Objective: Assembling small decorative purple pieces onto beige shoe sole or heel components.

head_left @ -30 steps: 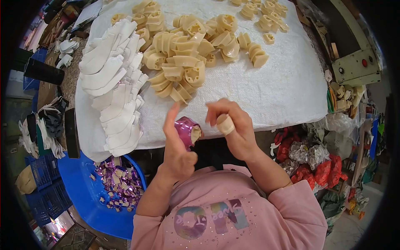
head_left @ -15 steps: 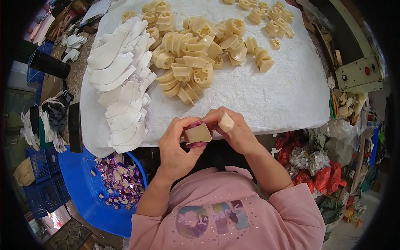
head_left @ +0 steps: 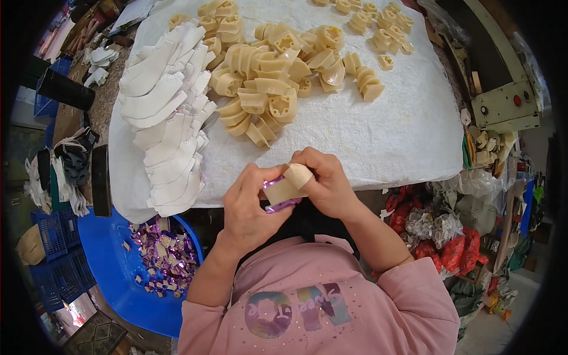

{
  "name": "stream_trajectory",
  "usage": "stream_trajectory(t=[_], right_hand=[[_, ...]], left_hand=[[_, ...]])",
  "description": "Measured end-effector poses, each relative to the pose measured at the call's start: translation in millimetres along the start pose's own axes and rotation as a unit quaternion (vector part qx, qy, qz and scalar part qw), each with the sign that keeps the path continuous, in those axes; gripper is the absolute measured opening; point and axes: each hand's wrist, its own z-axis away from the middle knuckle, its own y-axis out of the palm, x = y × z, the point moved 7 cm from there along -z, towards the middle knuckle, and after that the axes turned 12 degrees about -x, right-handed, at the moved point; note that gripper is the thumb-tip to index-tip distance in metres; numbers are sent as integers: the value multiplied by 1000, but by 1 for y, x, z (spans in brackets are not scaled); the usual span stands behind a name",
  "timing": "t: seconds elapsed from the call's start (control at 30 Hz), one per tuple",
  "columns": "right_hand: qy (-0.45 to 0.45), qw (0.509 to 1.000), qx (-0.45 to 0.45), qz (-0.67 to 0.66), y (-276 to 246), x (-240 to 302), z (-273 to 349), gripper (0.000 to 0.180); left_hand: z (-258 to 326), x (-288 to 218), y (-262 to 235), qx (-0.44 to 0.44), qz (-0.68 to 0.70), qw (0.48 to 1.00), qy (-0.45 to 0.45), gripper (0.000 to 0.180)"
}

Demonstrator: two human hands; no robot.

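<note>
Over the table's near edge, my left hand (head_left: 251, 195) is closed around a small block-shaped shoe heel (head_left: 283, 191), its beige face turned up and shiny purple covering showing along its sides. My right hand (head_left: 327, 184) grips the same heel from the right, fingers curled behind it. A cream-coloured cover (head_left: 298, 176) sits on the right thumb, which presses over the heel's upper right corner. Beyond my hands lies a heap of bare beige heels (head_left: 260, 71), many nested together. To its left are overlapping white curved cut pieces (head_left: 171, 118).
A white woven sheet (head_left: 378, 136) covers the table. At lower left a blue basin (head_left: 112, 272) holds many purple-covered heels (head_left: 165, 260). Red plastic bags (head_left: 455, 251) lie at the right, below a pale control box (head_left: 509, 106). A black bar (head_left: 101, 180) stands by the table's left edge.
The right thumb with its cream cover has moved left and onto the heel's corner. More shiny purple shows along the heel's sides. The whole view has shifted slightly.
</note>
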Motion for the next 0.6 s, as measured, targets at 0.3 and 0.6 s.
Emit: stream_trajectory(t=[0.3,0.6], right_hand=[[-1,991,33,-127,5,1,6,19],[224,909,-46,-348,21,-28,18,20]], left_hand=[[6,-5,4,-77,-50,994,67,47],[4,-5,-1,-147,-89,983,65,42]])
